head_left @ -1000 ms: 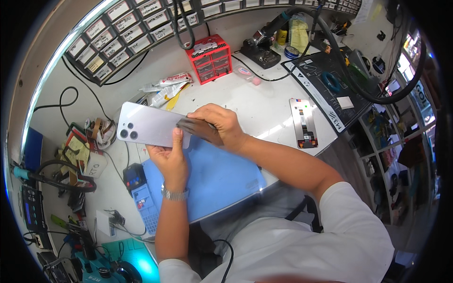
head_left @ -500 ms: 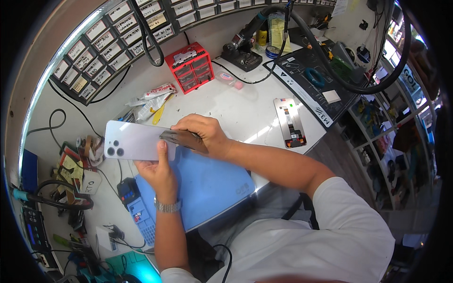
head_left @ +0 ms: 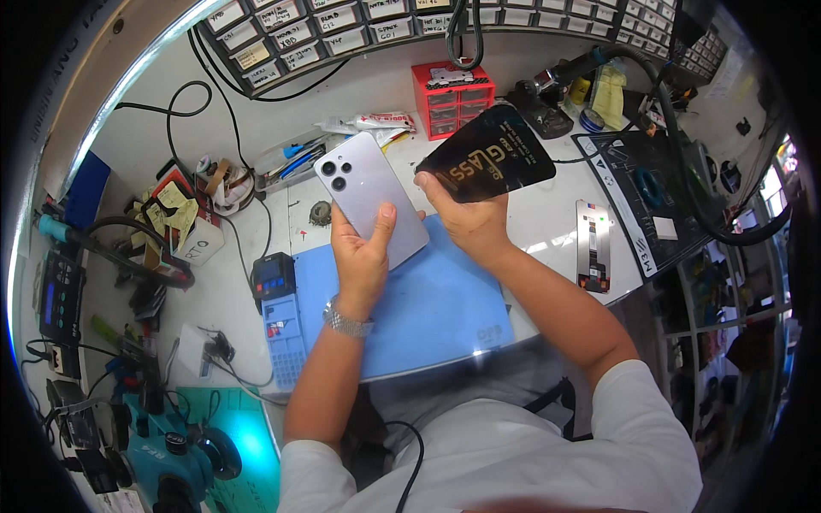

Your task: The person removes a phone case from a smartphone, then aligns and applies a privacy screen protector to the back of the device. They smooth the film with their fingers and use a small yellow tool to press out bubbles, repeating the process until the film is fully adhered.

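Note:
A pale lilac smartphone (head_left: 369, 175) is in my left hand (head_left: 363, 256), its back and round camera lenses turned up. My left thumb lies across its back and the fingers go underneath. To the right, my right hand (head_left: 473, 224) pinches a thin, glossy black screen protector (head_left: 503, 152) with gold print by its lower left part. Phone and protector are apart, both held above the far part of the blue work mat (head_left: 428, 299). The phone's front side is hidden.
A loose phone display (head_left: 593, 244) lies right of the mat. Beyond are a red drawer box (head_left: 440, 101) and a black mat (head_left: 654, 192). At the left stand a small dark device (head_left: 274, 276) and a teal microscope (head_left: 171, 453).
The view has swung left. The phone has turned more upright, and my right hand has moved away from it with the black screen protector, now showing its printed face.

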`<state>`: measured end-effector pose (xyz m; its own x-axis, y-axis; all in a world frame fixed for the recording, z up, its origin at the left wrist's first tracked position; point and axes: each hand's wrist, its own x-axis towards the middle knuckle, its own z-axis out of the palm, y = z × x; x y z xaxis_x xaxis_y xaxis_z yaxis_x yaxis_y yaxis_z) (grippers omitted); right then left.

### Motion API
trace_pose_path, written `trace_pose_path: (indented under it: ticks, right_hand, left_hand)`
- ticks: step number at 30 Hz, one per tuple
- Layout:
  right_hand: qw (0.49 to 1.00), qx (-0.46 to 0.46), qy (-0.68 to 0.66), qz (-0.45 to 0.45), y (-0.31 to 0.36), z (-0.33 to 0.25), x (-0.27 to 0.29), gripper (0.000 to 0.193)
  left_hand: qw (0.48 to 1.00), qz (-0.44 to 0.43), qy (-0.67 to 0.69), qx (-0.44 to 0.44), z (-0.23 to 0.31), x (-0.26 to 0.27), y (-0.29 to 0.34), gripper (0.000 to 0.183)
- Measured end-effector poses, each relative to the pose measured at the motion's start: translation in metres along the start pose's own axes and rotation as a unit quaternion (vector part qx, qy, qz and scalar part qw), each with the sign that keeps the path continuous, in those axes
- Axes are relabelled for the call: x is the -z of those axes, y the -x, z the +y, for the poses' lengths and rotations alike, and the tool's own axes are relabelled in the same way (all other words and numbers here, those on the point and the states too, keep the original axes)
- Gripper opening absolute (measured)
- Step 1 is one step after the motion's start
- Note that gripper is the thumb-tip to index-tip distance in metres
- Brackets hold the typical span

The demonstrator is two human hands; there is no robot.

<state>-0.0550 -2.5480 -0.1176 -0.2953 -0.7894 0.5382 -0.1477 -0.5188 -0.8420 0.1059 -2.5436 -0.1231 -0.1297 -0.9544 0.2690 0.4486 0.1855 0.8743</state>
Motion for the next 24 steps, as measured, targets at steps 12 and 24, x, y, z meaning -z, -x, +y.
trace_pose_path:
  ticks: [12,24]
  right_hand:
    - [0.999,-0.037,-0.03,0.021,-0.016,-0.002,0.014,0.009]
    - [0.974,0.22,0.051,-0.02,-0.022,0.016,0.024,0.03]
  left_hand:
    - [0.989,-0.05,-0.121,0.066,-0.004,-0.003,0.008,0.04]
    - [0.974,-0.043,-0.223,0.006,-0.002,-0.002,0.011,0.032]
